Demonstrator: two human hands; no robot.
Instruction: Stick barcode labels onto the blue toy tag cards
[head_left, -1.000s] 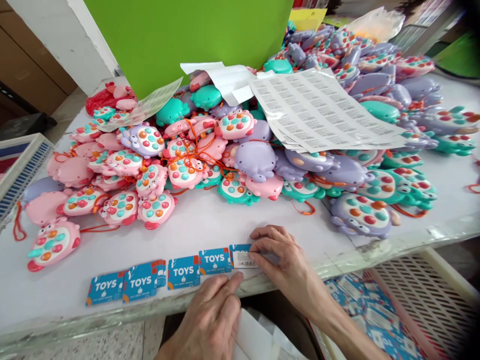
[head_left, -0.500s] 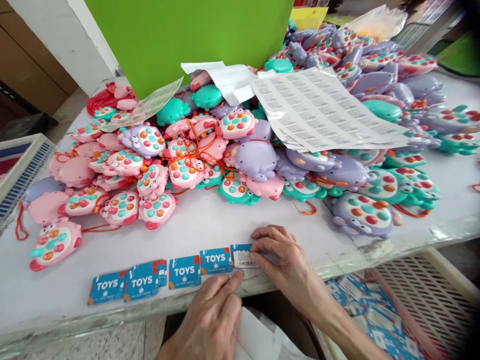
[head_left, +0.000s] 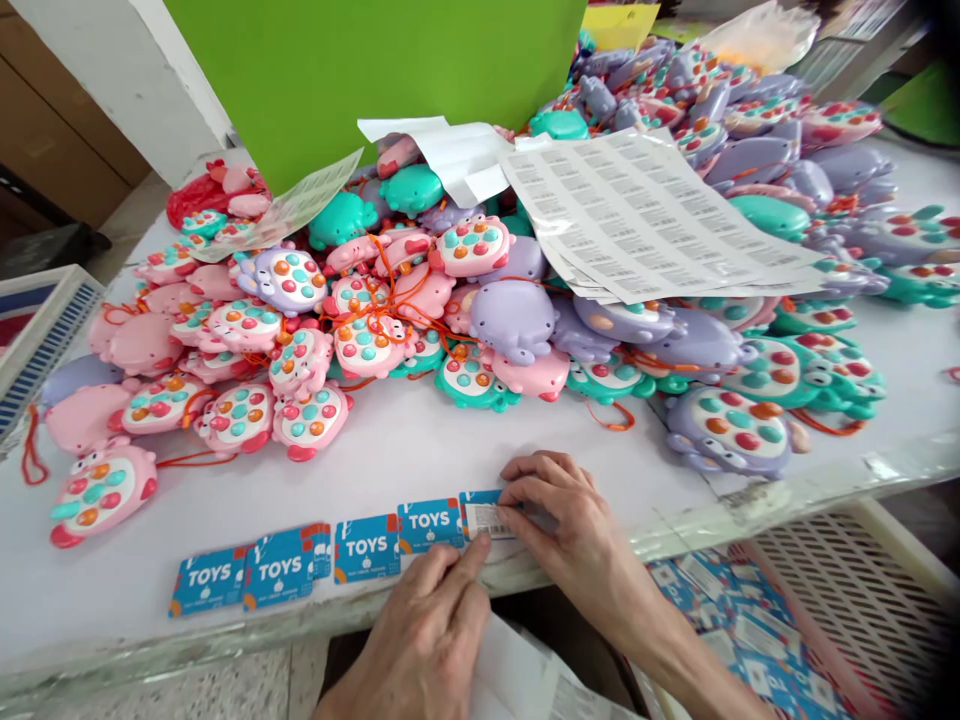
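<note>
A white barcode label point(head_left: 486, 520) lies across the lower part of a blue card point(head_left: 480, 497) at the right end of a row near the table's front edge. My right hand point(head_left: 574, 515) is closed, its thumb and index fingertips at the label's right end. My left hand point(head_left: 427, 630) is curled around the edge of a white label sheet point(head_left: 525, 675), with its index fingertip touching the label's lower edge. To the left lie more blue TOYS cards point(head_left: 367, 548), a few of them overlapping. The left hand's thumb and most of the sheet are partly hidden.
Behind the cards is a heap of pink, purple and green animal toys point(head_left: 514, 318) with orange cords. Barcode sheets point(head_left: 637, 215) rest on the heap before a green panel point(head_left: 375, 70). A crate point(head_left: 862, 590) holding labelled cards stands below the table at right.
My left index fingertip has moved slightly up and right onto the label's edge. The right hand has hardly moved, and the view has shifted a little.
</note>
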